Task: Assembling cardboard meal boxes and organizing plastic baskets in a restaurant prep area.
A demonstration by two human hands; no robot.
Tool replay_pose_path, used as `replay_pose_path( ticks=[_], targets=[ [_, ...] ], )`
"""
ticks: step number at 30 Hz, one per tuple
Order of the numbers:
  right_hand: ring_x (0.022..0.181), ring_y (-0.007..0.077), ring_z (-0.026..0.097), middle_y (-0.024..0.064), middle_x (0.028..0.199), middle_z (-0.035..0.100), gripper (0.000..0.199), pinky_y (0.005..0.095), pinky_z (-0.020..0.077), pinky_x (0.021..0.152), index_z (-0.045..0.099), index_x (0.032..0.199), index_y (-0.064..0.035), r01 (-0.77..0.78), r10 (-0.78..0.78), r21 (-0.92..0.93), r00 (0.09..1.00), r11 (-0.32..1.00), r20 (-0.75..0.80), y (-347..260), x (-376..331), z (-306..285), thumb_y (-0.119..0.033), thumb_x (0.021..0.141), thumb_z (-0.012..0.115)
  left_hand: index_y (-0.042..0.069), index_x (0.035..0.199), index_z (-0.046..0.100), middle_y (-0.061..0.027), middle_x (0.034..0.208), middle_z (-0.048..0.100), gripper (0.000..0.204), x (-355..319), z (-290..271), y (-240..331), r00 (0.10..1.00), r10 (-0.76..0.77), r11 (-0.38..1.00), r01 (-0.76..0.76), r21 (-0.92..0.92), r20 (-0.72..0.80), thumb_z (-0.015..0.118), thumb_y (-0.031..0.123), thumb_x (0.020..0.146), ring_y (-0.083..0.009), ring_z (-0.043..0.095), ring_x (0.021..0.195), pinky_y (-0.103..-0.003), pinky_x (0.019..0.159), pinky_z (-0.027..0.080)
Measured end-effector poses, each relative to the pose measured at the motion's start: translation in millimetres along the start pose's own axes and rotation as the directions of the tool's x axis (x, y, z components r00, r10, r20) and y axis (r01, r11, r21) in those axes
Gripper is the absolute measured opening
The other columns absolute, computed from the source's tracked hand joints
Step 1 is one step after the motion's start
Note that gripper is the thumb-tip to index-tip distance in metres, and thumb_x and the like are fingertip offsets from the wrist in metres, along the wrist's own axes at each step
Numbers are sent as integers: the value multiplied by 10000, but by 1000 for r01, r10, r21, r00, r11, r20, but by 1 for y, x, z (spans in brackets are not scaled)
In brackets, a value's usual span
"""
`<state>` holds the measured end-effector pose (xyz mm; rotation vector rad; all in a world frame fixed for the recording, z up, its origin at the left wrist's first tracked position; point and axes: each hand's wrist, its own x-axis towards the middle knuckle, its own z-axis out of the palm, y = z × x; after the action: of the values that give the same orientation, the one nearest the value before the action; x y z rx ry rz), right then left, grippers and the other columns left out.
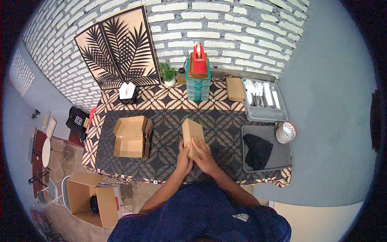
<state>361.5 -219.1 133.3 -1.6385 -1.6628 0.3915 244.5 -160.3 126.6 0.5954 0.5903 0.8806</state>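
Observation:
A small brown cardboard box (192,130), closed, stands tilted over the middle of the table in front of me. My left hand (184,159) grips its near left side. My right hand (204,156) wraps round its near right side, the fingers lying across the brown face. Both hands meet close together at the box's near end, which they partly hide. To the left on the dark table mat (165,161) sits a stack of similar brown boxes (131,139); the top one has its lid raised and its inside bare.
Right side: grey tray (274,157) with black cloth (257,151), stacked bowls (286,133), clear bin (266,115) of white-wrapped items, flat brown box (235,89). Back: teal drawers (198,88) under a red tape dispenser (198,60), plant (167,74), tissue box (127,92). Large carton (90,197) stands lower left.

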Motion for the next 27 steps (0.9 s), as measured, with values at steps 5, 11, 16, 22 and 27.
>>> replay_pose_path(
  ticks=[5, 11, 16, 22, 27],
  targets=[
    [1270, 310, 419, 165, 1455, 381, 610, 441, 321, 1099, 404, 1457, -106, -134, 142, 228, 990, 964, -21, 29, -3, -8, -253, 918, 647, 54, 1430, 346, -113, 1394, 469, 509, -10, -11, 4, 976, -86, 996, 91, -16, 201, 466, 333, 1022, -231, 490, 1259, -402, 1050, 419],
    [1208, 312, 513, 187, 1360, 487, 724, 421, 392, 1051, 362, 1449, -63, -446, 451, 618, 878, 648, 160, 23, -10, -28, -282, 860, 721, 23, 1405, 391, -127, 1326, 531, 552, 2, -42, -16, 960, -225, 963, 245, -110, 164, 460, 402, 1011, -240, 515, 1236, -404, 1048, 420],
    [1335, 318, 393, 216, 1425, 395, 731, 416, 326, 1100, 312, 1481, -67, -371, 484, 524, 870, 767, -93, 42, -26, -5, -229, 876, 691, -19, 1336, 444, -151, 1278, 559, 527, 22, -25, -35, 958, -288, 937, 283, 204, -3, 481, 372, 986, -236, 569, 1132, -376, 1001, 435],
    [1263, 356, 432, 213, 1344, 419, 719, 416, 350, 1075, 305, 1493, -74, -354, 418, 278, 882, 893, -218, 88, -9, -34, -145, 877, 668, -3, 1386, 371, -187, 1383, 424, 567, 79, 5, -47, 998, 16, 642, 39, 766, -64, 604, 247, 934, -274, 506, 1205, -390, 984, 447],
    [1250, 351, 460, 231, 1347, 439, 711, 416, 375, 1056, 313, 1491, -64, -356, 456, 343, 845, 869, -280, 148, 65, -53, -123, 874, 662, 62, 1413, 360, -262, 1461, 239, 685, 145, 47, -44, 903, 191, 302, -427, 853, 384, 717, 169, 838, -407, 405, 1302, -448, 1038, 419]
  ],
)
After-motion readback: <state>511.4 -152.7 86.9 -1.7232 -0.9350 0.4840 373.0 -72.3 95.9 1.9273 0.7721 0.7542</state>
